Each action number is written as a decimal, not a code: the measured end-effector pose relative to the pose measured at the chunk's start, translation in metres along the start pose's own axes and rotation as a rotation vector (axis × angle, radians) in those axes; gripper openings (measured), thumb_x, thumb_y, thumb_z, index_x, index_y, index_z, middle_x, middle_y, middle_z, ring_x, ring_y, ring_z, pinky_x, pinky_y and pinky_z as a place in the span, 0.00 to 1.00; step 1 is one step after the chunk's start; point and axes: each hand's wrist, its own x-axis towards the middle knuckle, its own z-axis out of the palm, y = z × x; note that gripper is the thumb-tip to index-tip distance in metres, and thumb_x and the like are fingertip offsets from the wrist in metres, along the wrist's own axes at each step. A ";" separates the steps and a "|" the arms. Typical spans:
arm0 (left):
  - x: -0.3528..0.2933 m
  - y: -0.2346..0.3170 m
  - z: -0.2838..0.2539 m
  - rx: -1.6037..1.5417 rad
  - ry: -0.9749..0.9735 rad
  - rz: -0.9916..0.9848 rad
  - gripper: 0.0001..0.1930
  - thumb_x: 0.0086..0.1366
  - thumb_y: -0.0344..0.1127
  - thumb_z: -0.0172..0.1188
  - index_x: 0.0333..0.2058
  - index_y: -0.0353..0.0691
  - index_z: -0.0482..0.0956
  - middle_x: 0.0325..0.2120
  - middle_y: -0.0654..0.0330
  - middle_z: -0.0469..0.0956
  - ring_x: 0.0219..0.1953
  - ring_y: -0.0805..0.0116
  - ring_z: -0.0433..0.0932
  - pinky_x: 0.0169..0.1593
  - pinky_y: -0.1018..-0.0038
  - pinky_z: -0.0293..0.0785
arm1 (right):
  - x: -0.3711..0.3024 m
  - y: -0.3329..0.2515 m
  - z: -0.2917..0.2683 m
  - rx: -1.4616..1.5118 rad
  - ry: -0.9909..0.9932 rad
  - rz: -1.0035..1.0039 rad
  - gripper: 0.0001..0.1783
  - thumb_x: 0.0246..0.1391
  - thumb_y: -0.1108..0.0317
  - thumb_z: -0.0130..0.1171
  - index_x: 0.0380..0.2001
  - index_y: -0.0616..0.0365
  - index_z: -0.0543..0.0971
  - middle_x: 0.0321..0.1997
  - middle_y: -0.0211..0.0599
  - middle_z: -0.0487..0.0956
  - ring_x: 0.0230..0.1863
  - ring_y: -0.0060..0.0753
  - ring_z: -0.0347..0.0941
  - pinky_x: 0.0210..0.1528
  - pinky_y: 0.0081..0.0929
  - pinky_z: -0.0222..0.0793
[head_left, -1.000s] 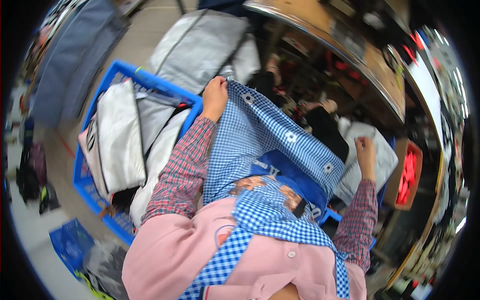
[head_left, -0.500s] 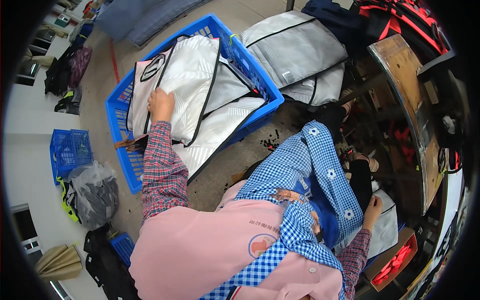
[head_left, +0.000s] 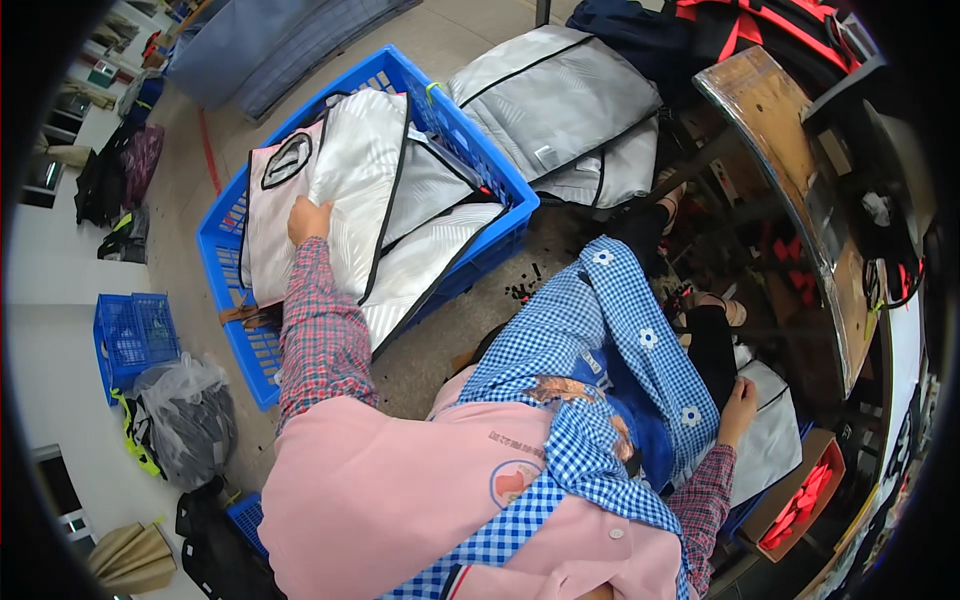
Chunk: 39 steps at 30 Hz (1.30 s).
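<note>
Shirtfront [head_left: 400, 500] in pink fills the near side, a gingham strap [head_left: 495, 535] crossing it to meet the blue-and-white gingham apron [head_left: 525, 345], whose edge band bears white flowers. On the right, at the apron's edge, the right hand [head_left: 738, 412] shows bent fingers gathered close together; I cannot tell whether they pinch anything. A silver-white piece with dark trim [head_left: 768, 455] lies just beside that hand, and to its right stands a cardboard box [head_left: 770, 505] of red-orange strips [head_left: 800, 508].

Farther off on the left, the left hand [head_left: 308, 220] is curled closed on the left edge of a silver-white fabric panel [head_left: 365, 170], the cloth creasing at the fingers. This black-edged panel lies on top inside a blue plastic crate [head_left: 522, 203], over a pale pinkish panel with a black oval outline [head_left: 265, 225] that shows to its left. A grey panel [head_left: 430, 190] and a striped pale panel [head_left: 430, 262] stick out to its right.

Beyond the crate, to the right, silver-grey covers [head_left: 555, 90] lie stacked, near a wooden board [head_left: 760, 110]. Far left, blue-grey cloth [head_left: 260, 50] hangs in folds.
</note>
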 end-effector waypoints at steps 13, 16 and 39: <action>-0.074 0.007 -0.371 -0.132 0.225 0.664 0.18 0.60 0.38 0.66 0.47 0.35 0.77 0.34 0.53 0.82 0.36 0.64 0.81 0.42 0.70 0.75 | 0.067 -0.231 0.024 0.342 -0.275 -0.673 0.12 0.55 0.71 0.60 0.41 0.64 0.76 0.41 0.44 0.77 0.42 0.45 0.75 0.45 0.32 0.70; -0.108 0.008 -0.448 -0.197 0.257 0.634 0.20 0.62 0.36 0.66 0.49 0.33 0.77 0.38 0.59 0.81 0.39 0.70 0.78 0.46 0.76 0.74 | 0.078 -0.324 0.027 0.447 -0.293 -0.865 0.20 0.53 0.66 0.64 0.47 0.63 0.74 0.49 0.46 0.77 0.52 0.48 0.74 0.55 0.34 0.69; -0.156 0.263 -0.328 -0.382 -0.450 1.509 0.24 0.73 0.49 0.50 0.55 0.33 0.71 0.39 0.57 0.78 0.42 0.71 0.73 0.48 0.74 0.70 | -0.041 -0.435 -0.061 1.035 -0.446 -0.853 0.25 0.52 0.60 0.66 0.41 0.73 0.72 0.29 0.62 0.79 0.32 0.62 0.78 0.34 0.42 0.74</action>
